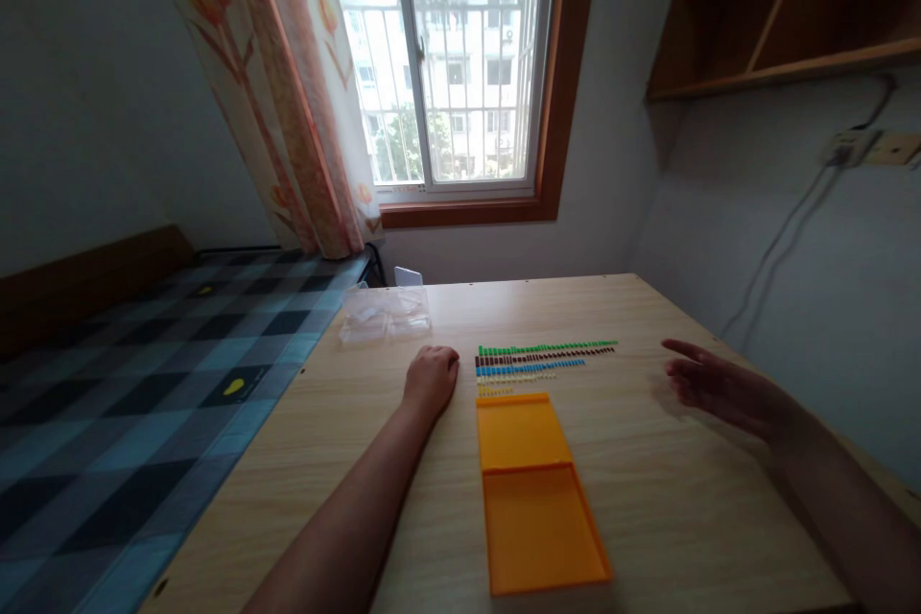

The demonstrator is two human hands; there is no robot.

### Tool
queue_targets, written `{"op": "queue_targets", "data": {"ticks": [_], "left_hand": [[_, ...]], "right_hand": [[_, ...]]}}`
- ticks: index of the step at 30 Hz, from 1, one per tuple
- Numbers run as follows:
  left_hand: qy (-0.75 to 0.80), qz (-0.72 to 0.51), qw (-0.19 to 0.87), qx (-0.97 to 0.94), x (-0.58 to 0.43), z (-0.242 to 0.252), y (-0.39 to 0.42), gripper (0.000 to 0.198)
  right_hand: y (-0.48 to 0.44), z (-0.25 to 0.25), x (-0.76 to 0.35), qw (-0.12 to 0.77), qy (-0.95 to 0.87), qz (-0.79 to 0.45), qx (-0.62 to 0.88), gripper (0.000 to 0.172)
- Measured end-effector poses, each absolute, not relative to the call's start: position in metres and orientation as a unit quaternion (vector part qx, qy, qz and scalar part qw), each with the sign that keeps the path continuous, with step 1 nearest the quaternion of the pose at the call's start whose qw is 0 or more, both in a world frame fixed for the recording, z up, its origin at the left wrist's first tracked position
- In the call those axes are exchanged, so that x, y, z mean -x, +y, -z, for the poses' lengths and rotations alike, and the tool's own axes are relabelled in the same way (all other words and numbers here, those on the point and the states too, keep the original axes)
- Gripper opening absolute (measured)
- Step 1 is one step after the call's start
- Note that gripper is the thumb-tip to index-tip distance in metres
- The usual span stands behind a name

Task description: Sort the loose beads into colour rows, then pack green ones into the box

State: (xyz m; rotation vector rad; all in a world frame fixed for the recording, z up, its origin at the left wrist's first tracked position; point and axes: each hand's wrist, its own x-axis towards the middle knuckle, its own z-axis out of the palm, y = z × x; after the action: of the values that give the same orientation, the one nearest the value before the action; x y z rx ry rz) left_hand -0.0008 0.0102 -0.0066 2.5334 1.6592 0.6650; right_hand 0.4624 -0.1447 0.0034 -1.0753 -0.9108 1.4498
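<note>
Table (662,518): far edge at 12 o'clock, left edge slanting beside the bed (129,403); bare wood gives room at 3 o'clock of the box (525,436).
Bed: table's 9 o'clock, cut off by the view.
Box: orange, lying open, long sides running 12 to 6 o'clock.
Clear cases (385,317): box's 11 o'clock, near the table's left edge; see-through, outlines hard to make out.
Right hand (712,389): box's 2 o'clock, released, fingers extended toward 10, slightly blurred; forearm cut off at 4.
Left hand (432,372): box's 11 o'clock, knuckles up, fingers curled; undersides hidden, so clenched or grasping, cannot tell.
Rows (529,366): small green, brown, blue and yellowish pieces at box's 12 o'clock, between the hands; palest ones indistinct.
</note>
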Motion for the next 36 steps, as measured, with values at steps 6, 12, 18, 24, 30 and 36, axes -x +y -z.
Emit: {"op": "queue_targets", "data": {"ticks": [6,12,18,24,30,36], "left_hand": [[0.548,-0.258,0.079,-0.792,0.001,-0.006,0.01,0.015],[0.445,-0.348,0.227,-0.794,0.006,-0.038,-0.042,0.01],[0.213,-0.129,0.269,-0.931,0.0,-0.067,-0.102,0.005],[0.132,-0.023,0.175,-0.975,-0.012,-0.061,-0.114,0.008],[0.116,0.008,0.13,-0.985,-0.018,-0.051,-0.12,0.012],[0.19,-0.04,0.165,-0.967,-0.006,-0.057,-0.102,0.015]], "right_hand": [[-0.134,-0.059,-0.402,0.461,-0.538,-0.598,0.375,0.045],[-0.118,-0.088,-0.323,0.466,-0.628,-0.54,0.311,0.037],[-0.127,-0.048,-0.264,0.446,-0.787,-0.227,0.361,0.016],[-0.129,-0.026,-0.265,0.385,-0.865,-0.043,0.32,0.016],[-0.129,-0.027,-0.264,0.372,-0.876,0.0,0.307,0.015],[-0.144,-0.031,-0.251,0.277,-0.925,-0.054,0.256,0.017]]}}
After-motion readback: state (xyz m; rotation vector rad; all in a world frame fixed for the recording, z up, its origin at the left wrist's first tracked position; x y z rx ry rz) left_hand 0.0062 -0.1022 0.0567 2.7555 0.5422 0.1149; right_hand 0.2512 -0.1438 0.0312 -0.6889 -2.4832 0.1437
